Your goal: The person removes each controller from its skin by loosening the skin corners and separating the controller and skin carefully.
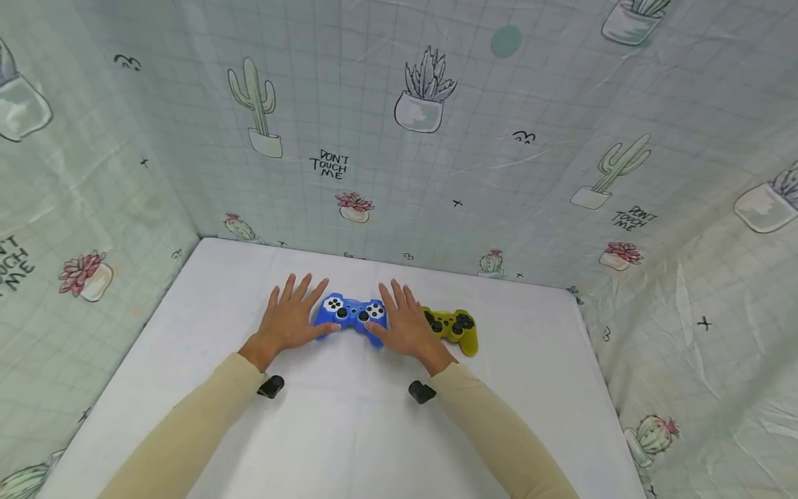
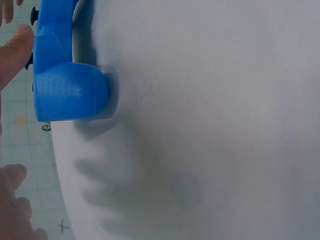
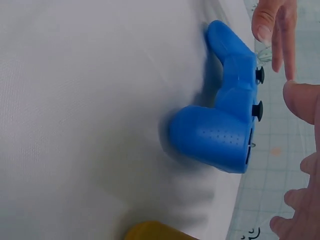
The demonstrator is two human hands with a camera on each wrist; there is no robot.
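Note:
A blue game controller (image 1: 353, 312) with white button pads and black thumbsticks lies on the white table between the two hands. My left hand (image 1: 289, 320) is spread at its left side, the thumb reaching over the left grip in the head view. At the other end, my right hand (image 1: 405, 327) has its fingers extended and covers part of the right grip. In both wrist views the hands are raised over the table, casting finger shadows on it. A yellow game controller (image 1: 460, 330) lies to the right, its left part hidden behind my right hand.
The white table (image 1: 349, 430) is enclosed at the back and sides by a hanging cloth (image 1: 374, 138) printed with cacti and potted plants. Small black devices sit at both wrists, the left one (image 1: 271, 387) and the right one (image 1: 422, 392).

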